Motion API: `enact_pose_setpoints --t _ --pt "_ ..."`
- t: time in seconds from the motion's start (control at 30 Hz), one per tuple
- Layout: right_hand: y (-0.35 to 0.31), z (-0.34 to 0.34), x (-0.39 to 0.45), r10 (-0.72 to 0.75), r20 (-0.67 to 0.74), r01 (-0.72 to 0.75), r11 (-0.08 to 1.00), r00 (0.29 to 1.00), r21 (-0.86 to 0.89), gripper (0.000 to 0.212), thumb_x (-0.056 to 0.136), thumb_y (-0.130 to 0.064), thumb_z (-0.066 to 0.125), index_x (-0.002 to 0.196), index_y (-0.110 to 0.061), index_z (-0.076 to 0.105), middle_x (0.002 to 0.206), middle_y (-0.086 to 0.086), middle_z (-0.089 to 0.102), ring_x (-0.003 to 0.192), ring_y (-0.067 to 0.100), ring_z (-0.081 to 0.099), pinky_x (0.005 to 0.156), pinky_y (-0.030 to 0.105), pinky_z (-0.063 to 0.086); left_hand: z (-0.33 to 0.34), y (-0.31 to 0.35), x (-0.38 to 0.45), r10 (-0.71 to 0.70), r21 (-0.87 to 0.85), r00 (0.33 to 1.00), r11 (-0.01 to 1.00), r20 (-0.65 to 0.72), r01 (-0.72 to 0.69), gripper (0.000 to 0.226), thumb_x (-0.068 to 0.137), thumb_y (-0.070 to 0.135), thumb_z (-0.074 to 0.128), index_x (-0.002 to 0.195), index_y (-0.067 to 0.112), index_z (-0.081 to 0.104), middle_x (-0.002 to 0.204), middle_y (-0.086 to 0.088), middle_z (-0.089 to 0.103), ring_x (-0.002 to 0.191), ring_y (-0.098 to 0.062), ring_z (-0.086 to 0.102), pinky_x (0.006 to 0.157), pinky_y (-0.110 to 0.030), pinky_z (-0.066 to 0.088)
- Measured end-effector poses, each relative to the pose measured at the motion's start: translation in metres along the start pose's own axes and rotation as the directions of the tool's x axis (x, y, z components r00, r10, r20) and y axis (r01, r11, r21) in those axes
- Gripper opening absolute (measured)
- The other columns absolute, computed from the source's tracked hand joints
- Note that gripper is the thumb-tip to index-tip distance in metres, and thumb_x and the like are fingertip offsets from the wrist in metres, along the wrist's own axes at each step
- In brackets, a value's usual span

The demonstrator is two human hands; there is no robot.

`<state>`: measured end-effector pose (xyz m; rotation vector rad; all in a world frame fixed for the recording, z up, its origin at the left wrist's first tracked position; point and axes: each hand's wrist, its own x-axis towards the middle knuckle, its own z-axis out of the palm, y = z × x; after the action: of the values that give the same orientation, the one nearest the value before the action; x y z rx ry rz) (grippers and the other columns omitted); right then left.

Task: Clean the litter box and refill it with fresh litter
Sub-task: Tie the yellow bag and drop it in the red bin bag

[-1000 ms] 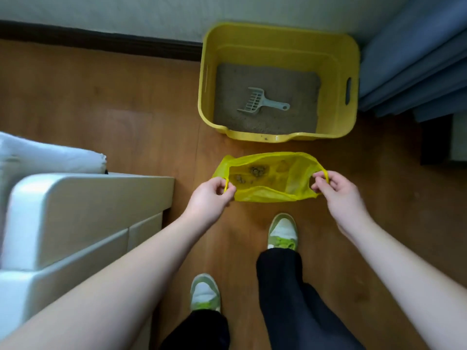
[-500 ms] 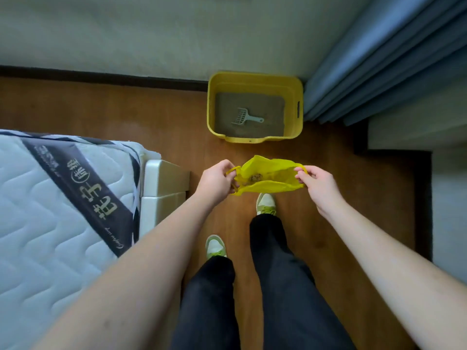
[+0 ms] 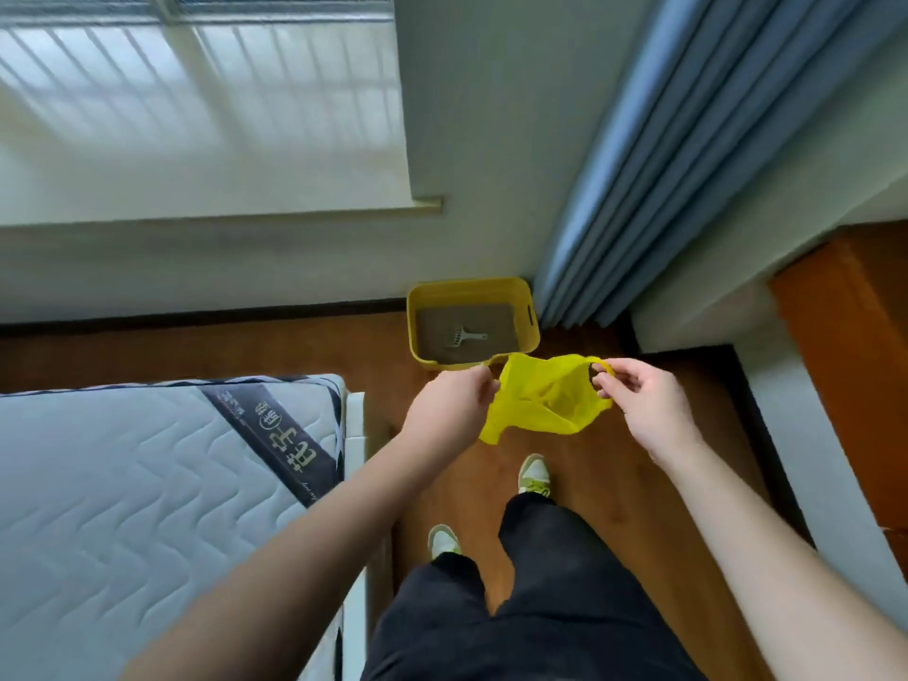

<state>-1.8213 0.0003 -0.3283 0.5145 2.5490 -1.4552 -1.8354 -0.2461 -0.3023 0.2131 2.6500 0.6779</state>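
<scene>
Litter box (image 3: pixel 525 297) sits at 12 o'clock against the wall, scoop (image 3: pixel 464 336) lying in it. Curtain (image 3: pixel 688 154) at 1 o'clock, mattress (image 3: pixel 147 484) at 9, bag (image 3: pixel 545 400) between both hands.

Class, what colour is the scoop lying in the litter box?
Pale grey scoop, best seen in the head view.

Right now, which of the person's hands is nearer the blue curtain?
The right. The right hand grips the yellow bag below the curtain, while the left hand holds the bag's other side, toward the mattress.
</scene>
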Motion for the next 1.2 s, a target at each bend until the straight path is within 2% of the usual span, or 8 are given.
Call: enact_pose_setpoints --t 0.23,0.5,0.57,0.63,0.8,0.93,1.03,1.2 --pt "-0.098 -0.051 -0.081 -0.284 0.144 0.317 0.883 0.948 -0.347 0.009 0.087 -0.021 0.069 0.095 -0.022 0.073 0.085 -0.007 0.071 0.078 0.003 0.063 0.07 0.01 0.045 -0.058 0.048 -0.022 0.122 -0.324 0.992 0.939 0.015 -0.11 0.025 0.095 0.042 0.057 0.097 0.018 0.063 0.094 0.002 0.071 0.09 -0.016 0.064 0.08 -0.033 0.051" --pt "-0.178 -0.066 -0.148 -0.708 0.063 0.708 0.69 0.703 -0.151 0.012 0.084 -0.026 0.067 0.092 -0.02 0.073 0.105 -0.01 0.064 0.104 0.009 0.06 0.092 0.023 0.045 -0.102 0.105 -0.075 0.213 -0.776 0.974 0.626 0.081 -0.072 0.049 0.102 0.051 0.029 0.086 0.013 0.056 0.071 -0.007 0.06 0.063 0.007 0.058 0.067 -0.008 0.05" --pt "-0.188 -0.079 -0.152 -0.71 -0.04 0.703 0.702 0.703 -0.113 0.01 0.085 -0.024 0.067 0.092 -0.019 0.073 0.107 -0.01 0.065 0.105 0.009 0.06 0.091 0.021 0.046 -0.103 0.109 -0.084 0.3 -0.805 0.946 0.588 0.122 -0.083 0.069 0.089 0.075 0.032 0.101 0.012 0.059 0.088 -0.008 0.06 0.083 -0.009 0.06 0.095 -0.032 0.052" --pt "-0.191 -0.092 -0.152 -0.644 -0.091 0.646 0.763 0.76 -0.001 0.01 0.088 -0.023 0.066 0.094 -0.019 0.071 0.106 -0.012 0.068 0.103 0.005 0.062 0.088 0.017 0.048 -0.107 0.115 -0.094 0.38 -0.803 0.917 0.58 0.119 -0.136 0.077 0.086 0.076 0.032 0.104 0.005 0.056 0.087 -0.01 0.068 0.079 -0.024 0.063 0.089 -0.041 0.053" --pt "-0.17 -0.1 -0.139 -0.375 0.025 0.341 0.867 0.927 0.363 0.019 0.089 -0.039 0.054 0.097 -0.024 0.061 0.103 -0.008 0.073 0.097 0.008 0.068 0.085 0.026 0.055 -0.105 0.137 -0.117 0.469 -0.674 0.88 0.627 -0.074 -0.391 0.027 0.097 0.041 0.048 0.082 0.018 0.051 0.072 -0.012 0.068 0.045 -0.02 0.048 0.045 -0.026 0.042" --pt "-0.127 -0.096 -0.14 -0.258 0.089 0.223 0.93 0.962 0.292 0.019 0.094 -0.049 0.048 0.092 -0.034 0.06 0.086 -0.005 0.069 0.081 0.013 0.067 0.083 0.049 0.055 -0.09 0.148 -0.135 0.491 -0.472 0.846 0.708 -0.207 -0.526 0.029 0.096 0.027 0.058 0.074 0.029 0.04 0.067 0.003 0.062 0.055 -0.013 0.05 0.052 -0.024 0.042" --pt "-0.113 -0.103 -0.157 -0.186 0.224 0.075 0.901 0.957 0.427 0.017 0.101 -0.03 0.046 0.092 -0.019 0.057 0.075 0.004 0.061 0.053 0.008 0.062 0.052 0.034 0.052 -0.071 0.159 -0.152 0.532 -0.103 0.804 0.814 -0.267 -0.572 0.026 0.096 0.035 0.053 0.077 0.029 0.036 0.07 0.012 0.058 0.062 -0.014 0.054 0.056 -0.03 0.046" --pt "-0.097 -0.134 -0.165 -0.173 0.531 -0.037 0.931 0.829 0.362 0.018 0.093 -0.027 0.06 0.089 -0.01 0.066 0.069 0.008 0.067 0.038 0.011 0.043 0.046 0.026 0.044 -0.043 0.184 -0.179 0.651 0.29 0.597 0.752 -0.469 -0.592 0.003 0.092 0.024 0.052 0.093 0.022 0.049 0.108 -0.003 0.062 0.085 -0.019 0.058 0.072 -0.025 0.047"
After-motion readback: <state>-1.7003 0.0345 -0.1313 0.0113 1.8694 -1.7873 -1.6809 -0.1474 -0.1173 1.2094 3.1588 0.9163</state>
